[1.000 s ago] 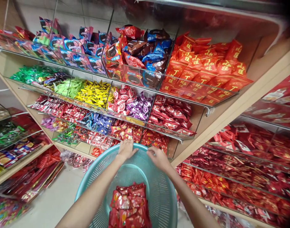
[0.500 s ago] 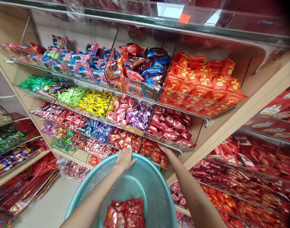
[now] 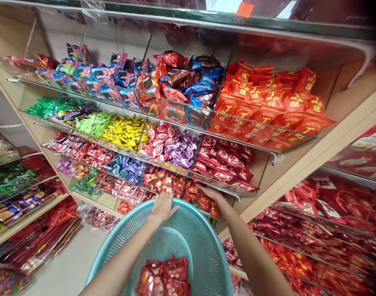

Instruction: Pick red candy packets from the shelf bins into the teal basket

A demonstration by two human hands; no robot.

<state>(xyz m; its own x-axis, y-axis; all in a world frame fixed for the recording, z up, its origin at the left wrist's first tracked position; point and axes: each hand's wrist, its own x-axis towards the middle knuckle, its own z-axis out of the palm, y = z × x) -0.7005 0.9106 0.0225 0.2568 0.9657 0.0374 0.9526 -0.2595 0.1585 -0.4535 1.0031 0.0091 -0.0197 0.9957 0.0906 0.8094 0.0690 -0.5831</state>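
My left hand grips the far rim of a teal plastic basket held in front of me. A pile of red snack packets lies in the basket's bottom. My right hand reaches into a clear shelf bin of small red and orange packets just beyond the basket, fingers resting on them. Whether it has closed on a packet is hidden.
Slanted clear-fronted shelves hold sorted sweets: red boxes top right, blue and brown packs, yellow candies, purple and red candies. More red packets fill the shelving at right. A shelf unit stands at left.
My right hand left the basket rim and reached forward into the bin of red packets. My left hand stayed on the rim. The view tilted up slightly.
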